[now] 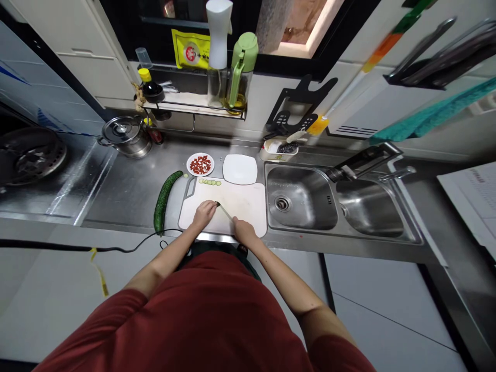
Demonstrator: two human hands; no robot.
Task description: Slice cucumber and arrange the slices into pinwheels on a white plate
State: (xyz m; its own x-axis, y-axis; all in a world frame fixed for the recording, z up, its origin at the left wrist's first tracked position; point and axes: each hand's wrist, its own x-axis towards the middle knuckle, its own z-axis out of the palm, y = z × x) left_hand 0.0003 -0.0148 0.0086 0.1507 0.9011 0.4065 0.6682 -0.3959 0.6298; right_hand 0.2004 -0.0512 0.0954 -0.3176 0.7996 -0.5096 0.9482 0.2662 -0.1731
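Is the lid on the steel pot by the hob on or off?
On: the lid sits down on the steel pot, covering its top.

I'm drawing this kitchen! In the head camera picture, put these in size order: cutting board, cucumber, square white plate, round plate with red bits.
1. The cutting board is largest.
2. The cucumber and the square white plate look close: the cucumber is longer but thinner, so I can't rank them.
3. The round plate is smallest.

Brushed steel counter [116, 181]; matt plastic cutting board [248, 206]
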